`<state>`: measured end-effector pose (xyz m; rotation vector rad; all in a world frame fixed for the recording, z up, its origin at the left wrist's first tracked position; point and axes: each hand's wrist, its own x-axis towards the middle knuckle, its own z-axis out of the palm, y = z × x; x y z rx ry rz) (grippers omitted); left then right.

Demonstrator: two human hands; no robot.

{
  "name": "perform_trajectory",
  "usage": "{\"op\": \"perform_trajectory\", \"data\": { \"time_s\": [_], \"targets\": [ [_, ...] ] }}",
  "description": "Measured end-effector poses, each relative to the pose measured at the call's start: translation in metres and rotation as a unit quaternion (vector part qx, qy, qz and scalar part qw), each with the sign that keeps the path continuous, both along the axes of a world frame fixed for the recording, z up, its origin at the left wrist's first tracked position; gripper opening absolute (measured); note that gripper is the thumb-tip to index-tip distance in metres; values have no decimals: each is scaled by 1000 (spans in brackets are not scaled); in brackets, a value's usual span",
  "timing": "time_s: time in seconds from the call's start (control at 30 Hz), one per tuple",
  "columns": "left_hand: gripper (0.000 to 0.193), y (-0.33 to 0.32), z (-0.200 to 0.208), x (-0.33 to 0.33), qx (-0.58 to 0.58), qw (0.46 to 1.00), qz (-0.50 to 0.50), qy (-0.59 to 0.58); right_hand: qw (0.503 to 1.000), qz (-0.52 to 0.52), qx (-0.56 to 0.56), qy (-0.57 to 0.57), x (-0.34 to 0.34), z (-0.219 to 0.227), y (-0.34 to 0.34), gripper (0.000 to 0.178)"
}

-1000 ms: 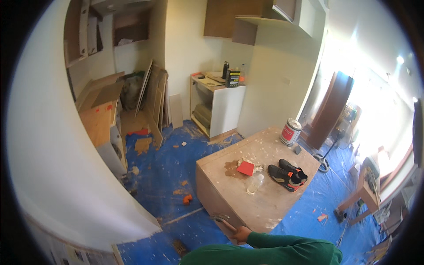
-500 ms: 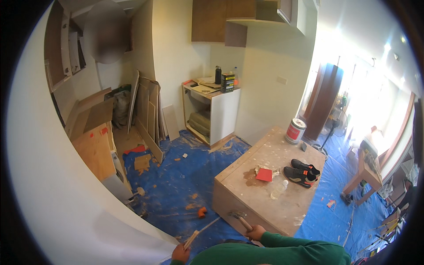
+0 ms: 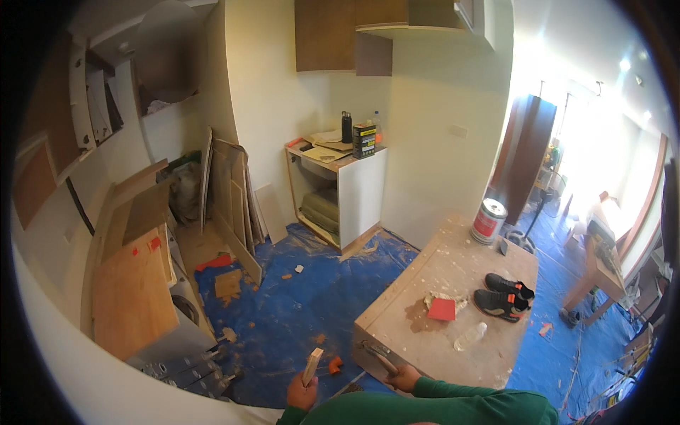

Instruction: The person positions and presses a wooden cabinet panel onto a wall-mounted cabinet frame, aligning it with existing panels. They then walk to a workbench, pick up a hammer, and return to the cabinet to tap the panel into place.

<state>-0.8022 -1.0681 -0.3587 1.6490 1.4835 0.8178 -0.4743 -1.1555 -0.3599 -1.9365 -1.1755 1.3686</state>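
My left hand (image 3: 302, 394) is closed round a short, pale strip of wood (image 3: 312, 365), which points upward. My right hand (image 3: 404, 379) grips a hammer (image 3: 387, 364) by its wooden handle. The metal head is beside the near left edge of a large wooden box-like bench (image 3: 414, 280); I cannot tell whether it touches. On the bench top are a red square sheet (image 3: 442, 309), a clear plastic bottle (image 3: 470, 337), a pair of dark shoes (image 3: 503, 297) and a paint can (image 3: 489, 221). An orange pipe elbow (image 3: 336, 365) lies on the floor just beyond the strip.
Blue plastic sheeting (image 3: 304, 283) with scattered scraps covers the floor. Boards (image 3: 228, 184) lean against the far wall beside a small open cabinet (image 3: 363, 198). A low wooden cabinet (image 3: 134, 297) runs along the left. At the right stand a fan (image 3: 540, 212) and a wooden trestle (image 3: 598, 273).
My left hand has risen, and the wood strip is now more upright. The view has shifted, showing more of the left cabinets. My right hand still holds the hammer by the bench edge.
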Motion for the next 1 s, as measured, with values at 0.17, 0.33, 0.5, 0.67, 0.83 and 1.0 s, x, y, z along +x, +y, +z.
{"op": "perform_trajectory", "data": {
  "time_s": [0.17,0.33,0.5,0.67,0.83,1.0],
  "targets": [
    [34,76,22,26,85,991,94,29,998,-14,9,54,16,17,69,27],
    [31,138,52,45,115,984,127,-43,987,-62,-2,151,43,38,109,31],
    [32,196,63,65,126,986,92,-60,980,-122,5,157,51,39,128,34],
    [31,267,56,94,89,994,-1,-66,974,-199,-10,107,44,45,142,30],
    [31,350,64,117,-8,990,-84,-109,955,-279,10,96,26,45,191,24],
    [33,466,25,116,84,979,-143,-117,927,-342,52,148,3,16,281,29]
  ]
}}
